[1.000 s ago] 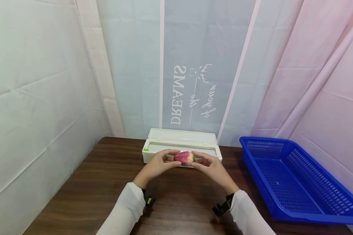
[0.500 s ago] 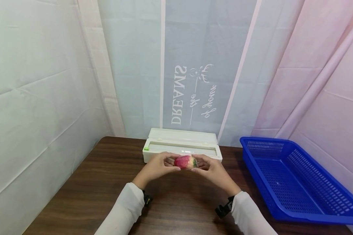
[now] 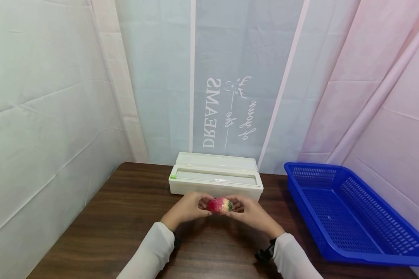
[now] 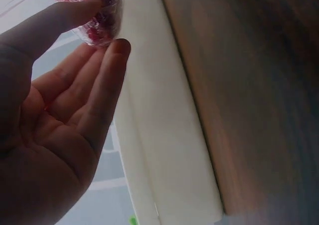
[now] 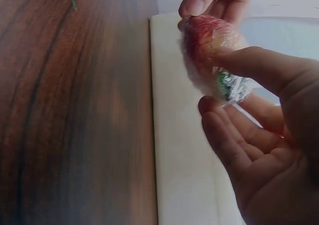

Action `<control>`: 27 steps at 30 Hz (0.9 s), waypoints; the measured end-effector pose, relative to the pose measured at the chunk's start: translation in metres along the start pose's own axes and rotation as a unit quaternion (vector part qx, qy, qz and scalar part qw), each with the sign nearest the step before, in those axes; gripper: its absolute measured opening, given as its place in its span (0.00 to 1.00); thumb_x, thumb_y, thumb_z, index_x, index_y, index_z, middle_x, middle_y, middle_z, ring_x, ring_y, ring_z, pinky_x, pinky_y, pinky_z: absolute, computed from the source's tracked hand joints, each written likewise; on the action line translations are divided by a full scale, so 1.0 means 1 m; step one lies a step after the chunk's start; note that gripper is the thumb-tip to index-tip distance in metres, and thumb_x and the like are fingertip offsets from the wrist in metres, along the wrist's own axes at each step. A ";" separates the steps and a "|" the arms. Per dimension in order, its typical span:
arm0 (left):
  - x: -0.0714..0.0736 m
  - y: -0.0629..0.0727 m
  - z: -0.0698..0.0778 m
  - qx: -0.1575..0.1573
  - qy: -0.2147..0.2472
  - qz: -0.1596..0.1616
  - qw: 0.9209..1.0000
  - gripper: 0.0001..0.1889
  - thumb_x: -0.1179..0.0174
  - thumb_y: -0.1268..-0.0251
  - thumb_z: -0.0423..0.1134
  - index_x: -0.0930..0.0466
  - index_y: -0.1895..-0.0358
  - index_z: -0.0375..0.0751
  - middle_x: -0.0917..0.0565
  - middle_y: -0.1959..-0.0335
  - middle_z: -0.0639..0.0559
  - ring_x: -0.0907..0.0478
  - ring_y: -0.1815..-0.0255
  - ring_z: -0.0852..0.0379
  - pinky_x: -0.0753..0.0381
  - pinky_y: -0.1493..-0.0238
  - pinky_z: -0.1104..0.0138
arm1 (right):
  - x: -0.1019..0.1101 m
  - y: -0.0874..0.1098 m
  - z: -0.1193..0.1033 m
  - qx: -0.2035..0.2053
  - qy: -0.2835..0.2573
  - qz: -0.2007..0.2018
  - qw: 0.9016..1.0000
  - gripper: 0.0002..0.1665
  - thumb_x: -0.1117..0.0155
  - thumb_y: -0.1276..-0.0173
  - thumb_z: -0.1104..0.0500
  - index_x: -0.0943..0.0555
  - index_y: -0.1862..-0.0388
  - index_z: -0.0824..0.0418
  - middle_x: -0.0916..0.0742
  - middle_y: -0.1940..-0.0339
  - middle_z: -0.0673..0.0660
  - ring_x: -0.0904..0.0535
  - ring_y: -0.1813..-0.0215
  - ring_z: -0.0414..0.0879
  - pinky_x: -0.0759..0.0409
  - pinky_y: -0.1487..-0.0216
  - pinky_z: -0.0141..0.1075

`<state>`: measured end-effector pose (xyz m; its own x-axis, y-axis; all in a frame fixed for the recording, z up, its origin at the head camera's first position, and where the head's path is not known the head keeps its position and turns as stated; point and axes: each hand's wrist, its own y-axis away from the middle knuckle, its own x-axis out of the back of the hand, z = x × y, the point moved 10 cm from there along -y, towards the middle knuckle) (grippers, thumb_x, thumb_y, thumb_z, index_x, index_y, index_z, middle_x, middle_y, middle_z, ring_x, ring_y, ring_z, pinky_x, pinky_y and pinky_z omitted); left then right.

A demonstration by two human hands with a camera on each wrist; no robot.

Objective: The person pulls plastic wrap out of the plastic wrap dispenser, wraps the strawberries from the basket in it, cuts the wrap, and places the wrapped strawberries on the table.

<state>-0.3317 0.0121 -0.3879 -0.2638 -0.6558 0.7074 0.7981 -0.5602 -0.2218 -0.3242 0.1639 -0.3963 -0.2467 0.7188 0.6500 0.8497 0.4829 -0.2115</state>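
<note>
A strawberry, red with a pale yellowish part and a green top, is wrapped in clear plastic film. Both hands hold it above the table, in front of a white cling film dispenser. The left hand pinches its red end between thumb and fingers; in the left wrist view the thumb lies across the wrapped strawberry. At the green end, the right hand pinches with its thumb on the film, as the right wrist view shows for the strawberry. The dispenser's lid stands raised at the back.
To the right on the brown wooden table sits a blue perforated basket. A green slider is at the dispenser's left end. Hanging cloth encloses the back and sides.
Both hands have come down and toward the person with the strawberry, away from the dispenser, whose front now shows. The dispenser and basket stay in place.
</note>
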 end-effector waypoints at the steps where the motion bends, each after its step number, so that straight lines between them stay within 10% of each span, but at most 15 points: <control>1: -0.002 0.001 -0.002 0.006 -0.009 -0.004 1.000 0.18 0.26 0.43 0.32 0.16 0.49 0.35 0.13 0.59 0.50 0.17 0.61 0.58 0.17 0.57 0.66 | -0.002 0.001 0.002 -0.003 0.004 -0.007 1.000 0.30 0.27 0.33 0.52 0.21 0.36 0.62 0.14 0.53 0.53 0.17 0.55 0.46 0.17 0.54 0.38; 27: -0.028 0.009 -0.019 0.069 -0.024 -0.071 0.995 0.24 0.22 0.49 0.36 0.17 0.47 0.35 0.13 0.58 0.50 0.18 0.60 0.57 0.18 0.56 0.65 | -0.031 0.010 0.015 -0.009 0.034 -0.090 0.995 0.39 0.28 0.33 0.47 0.28 0.31 0.67 0.17 0.42 0.56 0.17 0.50 0.45 0.18 0.52 0.38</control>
<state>-0.3273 0.0158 -0.4230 -0.3547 -0.5483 0.7573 0.8230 -0.5675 -0.0254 -0.3147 0.1539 -0.4292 -0.3635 0.5855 0.7246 0.8033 0.5909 -0.0745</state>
